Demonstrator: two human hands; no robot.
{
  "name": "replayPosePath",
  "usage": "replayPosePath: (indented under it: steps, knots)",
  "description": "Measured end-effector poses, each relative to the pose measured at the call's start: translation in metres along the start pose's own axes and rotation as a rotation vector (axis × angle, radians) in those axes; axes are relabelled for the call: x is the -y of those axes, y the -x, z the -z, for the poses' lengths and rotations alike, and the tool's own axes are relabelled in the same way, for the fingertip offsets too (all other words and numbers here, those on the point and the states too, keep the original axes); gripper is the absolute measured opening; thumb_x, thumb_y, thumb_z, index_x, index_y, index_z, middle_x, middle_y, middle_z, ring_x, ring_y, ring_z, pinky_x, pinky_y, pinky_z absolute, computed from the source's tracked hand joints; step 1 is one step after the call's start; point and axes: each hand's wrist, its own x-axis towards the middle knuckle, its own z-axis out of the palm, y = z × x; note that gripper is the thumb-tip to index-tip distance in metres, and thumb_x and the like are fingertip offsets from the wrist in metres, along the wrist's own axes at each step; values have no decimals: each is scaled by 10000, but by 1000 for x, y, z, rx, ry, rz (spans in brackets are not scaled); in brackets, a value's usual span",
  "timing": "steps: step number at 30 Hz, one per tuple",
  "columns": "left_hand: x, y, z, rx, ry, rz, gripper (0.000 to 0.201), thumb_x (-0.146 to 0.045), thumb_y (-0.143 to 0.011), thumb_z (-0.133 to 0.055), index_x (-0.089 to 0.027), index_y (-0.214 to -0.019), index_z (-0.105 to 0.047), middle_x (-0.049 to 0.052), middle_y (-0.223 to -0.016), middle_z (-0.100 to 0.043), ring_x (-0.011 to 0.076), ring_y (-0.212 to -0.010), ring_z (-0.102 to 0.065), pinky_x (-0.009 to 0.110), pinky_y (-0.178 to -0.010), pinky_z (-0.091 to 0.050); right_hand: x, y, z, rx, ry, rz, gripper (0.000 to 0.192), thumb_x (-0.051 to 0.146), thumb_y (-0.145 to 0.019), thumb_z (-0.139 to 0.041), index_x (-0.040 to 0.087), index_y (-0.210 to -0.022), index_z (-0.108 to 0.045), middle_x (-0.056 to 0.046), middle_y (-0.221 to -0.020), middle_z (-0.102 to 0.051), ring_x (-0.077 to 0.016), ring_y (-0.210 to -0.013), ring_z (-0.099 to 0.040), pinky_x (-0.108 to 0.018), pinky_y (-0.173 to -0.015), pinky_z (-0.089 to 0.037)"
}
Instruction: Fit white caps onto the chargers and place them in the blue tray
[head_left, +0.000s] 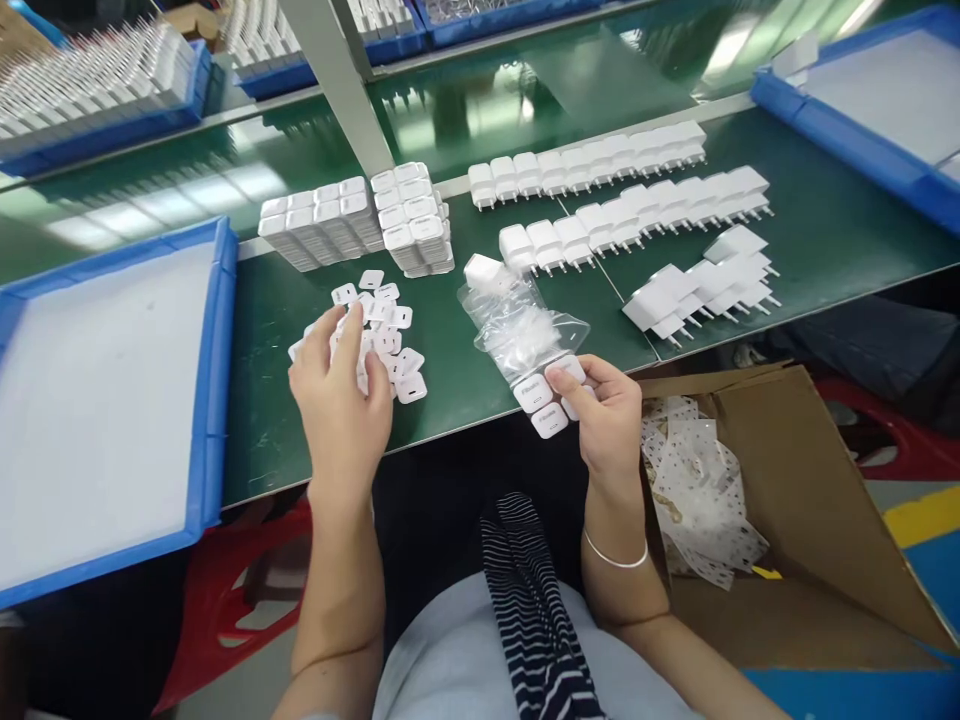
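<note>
head view – worn on the person's head | faces forward-down | close over the green bench (825,230)

Print on the white chargers (541,405) is too blurred to read

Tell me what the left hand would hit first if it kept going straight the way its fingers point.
The left hand points up and away across the green table. Its fingers are already at the loose pile of white plug covers; beyond that, probably the stacked white blocks, though depth is hard to judge.
</note>
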Motion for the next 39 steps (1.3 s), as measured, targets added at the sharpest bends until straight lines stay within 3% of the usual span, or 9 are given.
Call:
replayPosePath:
  steps: [2, 5, 14, 16, 20, 21, 24, 27, 39]
  knots:
    - [-23, 4, 0, -71, 216, -124, 357, -129, -948, -580, -204, -1277, -697, 133, -1253, -709, 262, -1176, -668, 442, -1039, -524, 1, 1, 0, 22, -15, 6, 157, 334, -794, -824, 206, -751, -744, 40, -630, -644, -92, -533, -562, -182, -471, -473]
    - [-55, 10, -8, 163, 571, -274, 269, -105, -933, -637, -234, -1145, -741, 62, -1069, -749, 180, -990, -710, 330, -900, -588, 2, 1, 4, 74, -53, -10, 125, 315, -781, -842, 233, -867, -803, 31, -708, -716, -103, -587, -621, -190, -529, -522]
    - [-63, 1, -35, 444, 795, -97, 450, -245, -985, -615, -270, -1432, -574, 85, -1477, -611, 237, -1390, -563, 418, -1177, -474, 4, -2, 13, 214, -128, -62, 303, 201, -685, -896, 273, -974, -846, 25, -788, -810, -150, -644, -718, -239, -597, -601]
    - [-62, 1, -35, 366, 763, -84, 455, -273, -997, -600, -298, -1449, -551, 76, -1520, -571, 258, -1440, -514, 445, -1188, -459, 4, -2, 13, 234, -125, -67, 288, 174, -686, -893, 267, -955, -850, 17, -808, -820, -156, -675, -742, -241, -633, -616]
    - [-69, 5, -25, -195, 569, -146, 467, -190, -993, -572, -327, -1438, -539, 62, -1461, -572, 257, -1383, -546, 449, -1131, -486, 1, -3, 14, 184, -125, -75, 198, 176, -728, -873, 260, -907, -853, 5, -837, -830, -160, -714, -768, -236, -662, -629]
    - [-72, 6, -21, -233, 529, -226, 468, -148, -973, -584, -313, -1411, -564, 60, -1383, -614, 240, -1304, -599, 426, -1093, -511, 1, -3, 14, 173, -125, -74, 193, 180, -734, -872, 264, -907, -853, 8, -833, -829, -157, -711, -769, -230, -658, -627]
    - [-76, 6, -14, 81, 454, -452, 488, -151, -936, -653, -234, -1408, -560, 90, -1305, -671, 238, -1219, -648, 405, -1060, -538, 1, -3, 15, 201, -120, -63, 188, 174, -743, -872, 273, -902, -854, 15, -847, -830, -142, -721, -765, -209, -674, -615]
    - [-75, 4, -17, 334, 410, -444, 498, -246, -968, -647, -186, -1446, -517, 154, -1408, -631, 272, -1308, -605, 451, -1094, -522, 2, -1, 15, 249, -111, -38, 159, 183, -792, -842, 282, -917, -854, 23, -854, -828, -131, -728, -756, -197, -679, -598]
    - [-77, -2, -28, 578, 931, 65, 210, -295, -916, -733, -213, -1102, -788, 58, -981, -781, 152, -856, -692, 272, -748, -542, -1, -1, 19, 364, -42, 112, 212, 142, -850, -773, 308, -958, -849, 35, -864, -817, -143, -798, -748, -228, -747, -567]
